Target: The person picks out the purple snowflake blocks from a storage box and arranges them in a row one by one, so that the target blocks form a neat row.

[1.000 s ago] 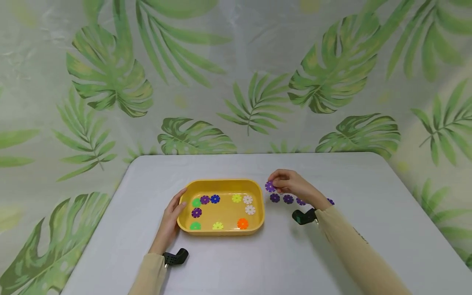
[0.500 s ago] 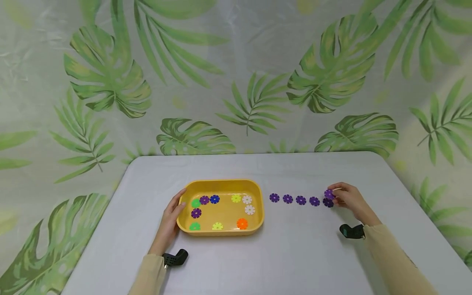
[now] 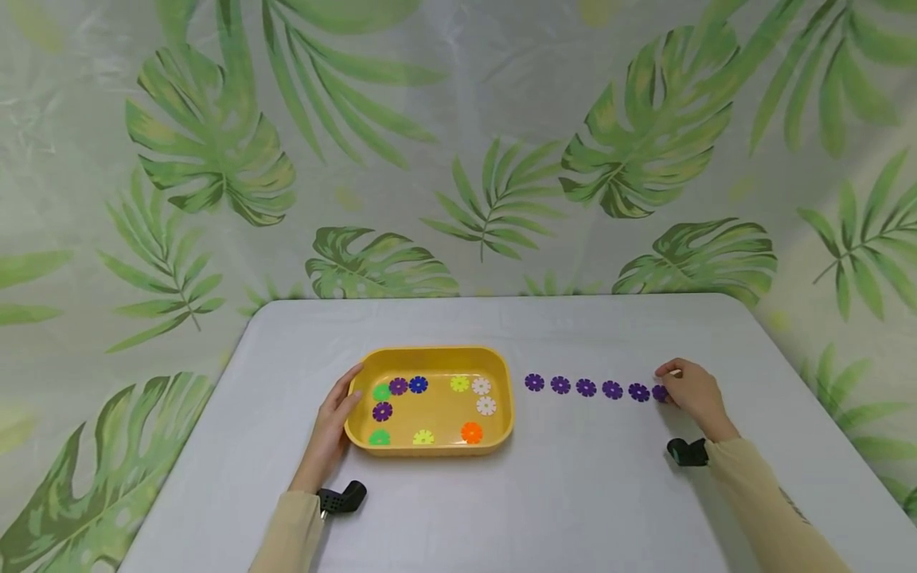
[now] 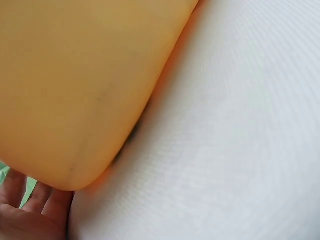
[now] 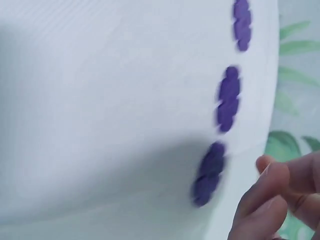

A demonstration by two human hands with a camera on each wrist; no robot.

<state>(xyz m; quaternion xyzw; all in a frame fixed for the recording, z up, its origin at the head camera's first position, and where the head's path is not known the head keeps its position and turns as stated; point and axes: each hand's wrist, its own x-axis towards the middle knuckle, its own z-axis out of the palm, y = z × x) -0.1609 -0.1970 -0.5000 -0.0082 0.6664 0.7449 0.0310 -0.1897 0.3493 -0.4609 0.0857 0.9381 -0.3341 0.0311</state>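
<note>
My left hand holds the left end of a yellow plastic tray. Its thumb is at the rim, and the fingers lie along the outside wall in the left wrist view. My right hand is at the right end of a row of purple snowflake discs. The endmost purple disc lies flat on the cloth, just apart from the loosely bent fingers. In the head view this hand partly hides that disc.
Several loose discs lie in the tray: green discs, purple, a blue disc, yellow discs, white discs and an orange disc. The white-covered table ends before a leaf-patterned backdrop.
My right hand has carried a purple disc from beside the tray to the row's right end and let go of it there. The left hand stays at the tray.
</note>
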